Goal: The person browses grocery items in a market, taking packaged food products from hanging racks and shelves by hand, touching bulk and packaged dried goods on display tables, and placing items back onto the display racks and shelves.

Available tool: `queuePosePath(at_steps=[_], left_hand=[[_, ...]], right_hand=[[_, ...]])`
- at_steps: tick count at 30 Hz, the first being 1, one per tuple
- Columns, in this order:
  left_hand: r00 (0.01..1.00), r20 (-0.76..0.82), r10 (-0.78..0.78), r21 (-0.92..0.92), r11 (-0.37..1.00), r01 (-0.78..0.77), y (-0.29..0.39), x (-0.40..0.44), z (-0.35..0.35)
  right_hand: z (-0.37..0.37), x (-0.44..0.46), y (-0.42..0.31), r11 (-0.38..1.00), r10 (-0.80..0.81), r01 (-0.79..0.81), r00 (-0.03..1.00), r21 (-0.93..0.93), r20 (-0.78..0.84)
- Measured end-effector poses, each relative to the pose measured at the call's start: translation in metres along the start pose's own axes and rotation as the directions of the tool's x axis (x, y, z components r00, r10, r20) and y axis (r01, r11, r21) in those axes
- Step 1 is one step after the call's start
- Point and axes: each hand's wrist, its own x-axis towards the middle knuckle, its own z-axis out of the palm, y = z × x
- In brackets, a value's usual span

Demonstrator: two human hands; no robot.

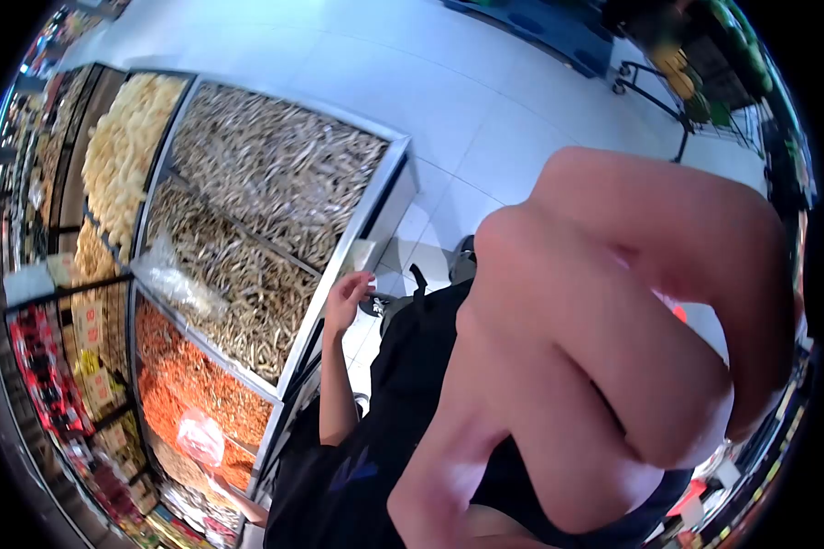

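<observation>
My right hand (595,339) fills much of the right side, very close to the camera. Its fingers are bent and curled downward, with a gap beneath the uppermost one; the fingertips are partly turned away, so whatever they may hold is hidden. Lower on the left, my left hand (346,299) is raised beside the metal edge of a bin, its fingers loosely bent and apart, with nothing visible in it. Near it lie small dried fish (275,156) in the bin, and a pale card (361,254) hangs at the rim.
Orange dried shrimp (174,357) fill another bin, with a clear plastic bag (178,279) above. Another person's hand (215,480) is near a pinkish bag (200,437). Pale dried pieces (128,146) stand at far left. A wheeled cart (682,101) stands on the tiled floor (430,82).
</observation>
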Motion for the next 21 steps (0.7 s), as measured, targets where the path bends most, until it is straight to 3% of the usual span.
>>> queuePosePath(at_steps=[3, 6, 9, 12, 21], left_hand=[[0.994, 0.08, -0.075, -0.023, 0.997, 0.077, -0.042, 0.027, 0.023], [0.958, 0.023, -0.286, -0.028, 0.958, 0.286, -0.065, 0.033, 0.04], [0.89, -0.056, -0.452, -0.154, 0.885, 0.439, -0.114, 0.028, 0.05], [0.772, -0.089, -0.63, -0.11, 0.776, 0.621, -0.138, 0.03, 0.06], [0.72, -0.036, -0.693, -0.192, 0.712, 0.675, -0.143, 0.129, 0.118]], right_hand=[[0.003, 0.005, -0.054, 0.998, -0.038, 0.039, 0.999, -0.048, 0.01], [-0.001, 0.015, -0.096, 0.997, -0.052, 0.052, 0.999, -0.06, 0.016], [-0.015, 0.027, -0.132, 0.998, -0.042, 0.043, 0.999, -0.051, 0.027], [-0.043, 0.046, -0.152, 1.0, -0.011, 0.012, 0.999, -0.025, 0.037], [-0.18, 0.138, -0.183, 0.97, 0.179, -0.191, 0.98, 0.153, 0.087]])
